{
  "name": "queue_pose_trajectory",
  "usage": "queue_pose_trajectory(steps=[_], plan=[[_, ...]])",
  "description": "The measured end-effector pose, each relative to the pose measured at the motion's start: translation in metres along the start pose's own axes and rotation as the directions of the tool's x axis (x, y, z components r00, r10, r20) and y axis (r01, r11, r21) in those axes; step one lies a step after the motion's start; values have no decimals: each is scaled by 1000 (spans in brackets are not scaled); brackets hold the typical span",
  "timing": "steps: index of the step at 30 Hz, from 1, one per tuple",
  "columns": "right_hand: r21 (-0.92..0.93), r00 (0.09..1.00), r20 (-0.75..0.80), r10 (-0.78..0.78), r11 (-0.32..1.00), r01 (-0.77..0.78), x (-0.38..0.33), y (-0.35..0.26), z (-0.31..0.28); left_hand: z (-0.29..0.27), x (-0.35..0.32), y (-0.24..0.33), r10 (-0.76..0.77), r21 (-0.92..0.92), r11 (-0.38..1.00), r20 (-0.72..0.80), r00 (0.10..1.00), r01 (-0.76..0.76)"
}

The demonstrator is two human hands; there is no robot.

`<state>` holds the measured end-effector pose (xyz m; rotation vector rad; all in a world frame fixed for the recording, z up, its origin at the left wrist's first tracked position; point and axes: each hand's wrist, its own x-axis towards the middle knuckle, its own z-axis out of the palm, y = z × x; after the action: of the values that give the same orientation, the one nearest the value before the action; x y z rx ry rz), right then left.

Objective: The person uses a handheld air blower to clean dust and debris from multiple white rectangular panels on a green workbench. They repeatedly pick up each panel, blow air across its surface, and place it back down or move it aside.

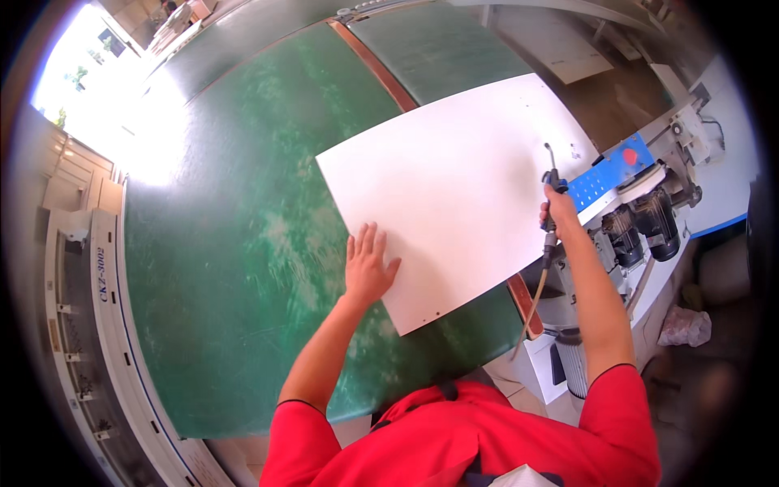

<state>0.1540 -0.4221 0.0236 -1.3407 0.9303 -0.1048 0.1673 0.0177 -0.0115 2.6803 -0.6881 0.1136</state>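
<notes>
A large flat white rectangular board [454, 195] lies across the right half of my green-topped desk [235, 243], its near corner close to the desk's front edge. My left hand [367, 268] presses flat, fingers spread, on the board's left edge. My right hand [558, 213] is clamped around a slim black air-blow gun [552, 183] with a tan hose [535, 300], over the board's right edge. Beyond stands a blue-panelled machine [608, 178].

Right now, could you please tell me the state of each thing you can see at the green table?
White panel: lying flat on the green table.
Left hand: open, palm pressed on the panel's edge.
Right hand: closed around the air blow gun, nozzle pointing up.
Hose: hanging below the gun.
</notes>
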Motion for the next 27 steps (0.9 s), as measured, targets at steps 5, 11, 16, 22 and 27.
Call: queue_pose_trajectory(steps=[5, 11, 16, 22, 27], plan=[[-420, 912, 368, 179, 907, -8, -65, -15, -4, 15, 58, -57, -87, 128, 988, 7, 996, 86], [-440, 996, 93, -12, 896, 52, -56, -15, -82, 19, 161, -132, -260, 249, 932, -46, 964, 263], [-467, 996, 88, 18, 884, 25, -112, -26, -72, 18, 244, -147, -328, 252, 914, -2, 945, 318], [-483, 960, 229, 164, 875, -34, -182, 1, -88, 56, 346, -102, -122, 187, 976, 46, 991, 111], [-452, 970, 108, 216, 880, -146, -232, 16, -78, 64, 380, -74, -106, 275, 954, -53, 993, 116]])
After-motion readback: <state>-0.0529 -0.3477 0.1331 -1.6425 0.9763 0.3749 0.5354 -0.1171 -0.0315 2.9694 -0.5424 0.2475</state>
